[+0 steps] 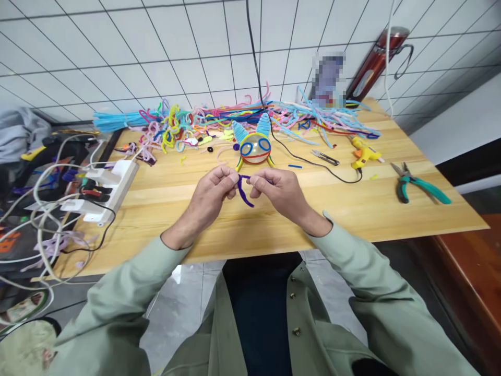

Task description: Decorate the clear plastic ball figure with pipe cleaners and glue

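A dark purple pipe cleaner (245, 197) is pinched between both hands above the front half of the table. My left hand (216, 192) grips it with thumb and forefinger, and one bent end hangs down from there. On the other side my right hand (278, 189) has its fingers closed on the same piece. Just beyond the hands is a round figure (255, 148) with a clear ball body, blue ringed eyes, a red band, light blue ears and yellow-edged legs. A short blue piece (295, 166) lies right of it.
Heaped pipe cleaners (219, 117) line the tiled wall. To the right lie thread snips (325, 157), a yellow glue gun (366, 154) with its cord, and green-handled pliers (420, 185). A white power strip (113, 193) with tangled cables occupies the left. A red thermos (378, 65) leans at the back right.
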The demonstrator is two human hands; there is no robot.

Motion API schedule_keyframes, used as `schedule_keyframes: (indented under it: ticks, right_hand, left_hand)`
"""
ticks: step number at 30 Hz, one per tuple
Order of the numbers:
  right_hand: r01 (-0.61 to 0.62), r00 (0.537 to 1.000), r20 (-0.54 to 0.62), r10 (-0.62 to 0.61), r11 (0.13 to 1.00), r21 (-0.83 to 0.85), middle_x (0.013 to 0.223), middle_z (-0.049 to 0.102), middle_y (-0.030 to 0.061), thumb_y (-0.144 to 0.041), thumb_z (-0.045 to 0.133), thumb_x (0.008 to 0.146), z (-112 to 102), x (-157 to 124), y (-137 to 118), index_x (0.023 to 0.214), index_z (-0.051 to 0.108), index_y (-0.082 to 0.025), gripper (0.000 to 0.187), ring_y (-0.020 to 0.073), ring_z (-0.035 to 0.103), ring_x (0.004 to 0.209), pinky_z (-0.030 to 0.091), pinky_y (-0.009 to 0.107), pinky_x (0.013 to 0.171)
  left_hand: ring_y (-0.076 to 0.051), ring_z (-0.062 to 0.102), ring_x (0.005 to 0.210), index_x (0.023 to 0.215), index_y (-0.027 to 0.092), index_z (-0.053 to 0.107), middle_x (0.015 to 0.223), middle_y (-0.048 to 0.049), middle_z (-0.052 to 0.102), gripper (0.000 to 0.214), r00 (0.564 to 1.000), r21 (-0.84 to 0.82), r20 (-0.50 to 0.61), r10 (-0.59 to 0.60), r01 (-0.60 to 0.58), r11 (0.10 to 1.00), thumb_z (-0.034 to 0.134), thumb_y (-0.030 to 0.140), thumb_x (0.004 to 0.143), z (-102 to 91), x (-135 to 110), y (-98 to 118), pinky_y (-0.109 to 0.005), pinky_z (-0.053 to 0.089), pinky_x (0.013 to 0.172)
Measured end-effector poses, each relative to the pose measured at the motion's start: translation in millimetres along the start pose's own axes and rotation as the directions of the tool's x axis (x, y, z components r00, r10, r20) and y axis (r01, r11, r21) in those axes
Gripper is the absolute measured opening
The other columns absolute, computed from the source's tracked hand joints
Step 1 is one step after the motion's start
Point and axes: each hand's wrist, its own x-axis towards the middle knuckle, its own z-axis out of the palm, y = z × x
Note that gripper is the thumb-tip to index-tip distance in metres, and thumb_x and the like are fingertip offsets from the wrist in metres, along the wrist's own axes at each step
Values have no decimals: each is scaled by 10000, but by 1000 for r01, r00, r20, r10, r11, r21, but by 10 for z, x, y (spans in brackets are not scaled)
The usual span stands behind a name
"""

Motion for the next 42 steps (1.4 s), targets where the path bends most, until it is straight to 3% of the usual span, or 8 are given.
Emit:
schedule_keyframes:
  ticks: [6,16,19,22,25,31,37,42]
  right_hand:
    - [-2,998,-67,4,1000,30,676,795,-19,-336,691,985,26,-85,-55,791,777,-229,238,143,701,618,546,274,668]
    - [67,989,-123,-85,988,-142,722,791,-9,-346,635,1039,100,-160,-63,836,760,-239,261,151,662,627,518,294,658]
    - [239,937,-142,-318,884,-402,818,837,36,-374,604,1082,144,-211,39,915,800,-251,285,197,728,749,534,355,754]
    - [400,836,-72,-544,694,-599,924,869,57,-319,591,1100,154,-258,161,1039,830,-268,251,226,769,863,529,401,836]
    - [464,794,14,-608,592,-659,995,875,42,-274,581,1110,132,-285,251,1170,824,-304,252,221,778,928,528,410,868]
    - [484,796,83,-600,546,-684,1078,868,28,-289,555,1140,82,-272,306,1203,821,-347,280,217,759,1032,529,417,906]
    - [553,683,110,-722,414,-723,1057,878,3,-204,573,1131,-15,-219,326,1203,811,-330,279,192,774,1009,536,389,874]
    - [556,666,-12,-746,508,-658,986,873,11,-184,636,1112,-121,-132,268,1154,807,-274,198,168,797,910,580,337,834]
  left_hand:
    - [-69,490,562,783,172,657,654,35,578,500,977,-223,92,-192,208,952,1036,482,681,82,-101,-9,-190,434,539]
    - [-87,532,557,938,214,699,712,45,629,325,999,43,-2,43,-42,998,934,347,758,69,-171,-75,-223,430,535]
    - [-98,584,592,997,219,704,787,29,674,308,996,71,-49,80,-77,995,905,345,800,74,-196,-99,-230,478,557]
    - [-116,636,624,986,211,700,764,21,690,279,994,58,-86,61,-56,997,881,347,823,89,-255,-69,-234,541,599]
    - [-150,703,688,919,212,673,790,0,727,273,998,-19,-66,24,-25,999,861,381,816,101,-316,-9,-266,610,650]
    - [-154,711,699,861,199,675,778,-13,735,342,996,-83,7,-86,87,993,898,452,804,89,-316,62,-278,644,675]
    - [-119,639,612,800,183,698,721,-6,719,242,995,-75,41,-87,90,993,868,355,784,114,-183,81,-240,587,595]
    - [-116,620,576,808,192,677,765,-19,764,215,997,25,70,18,-20,999,824,349,796,194,-2,114,-254,557,587]
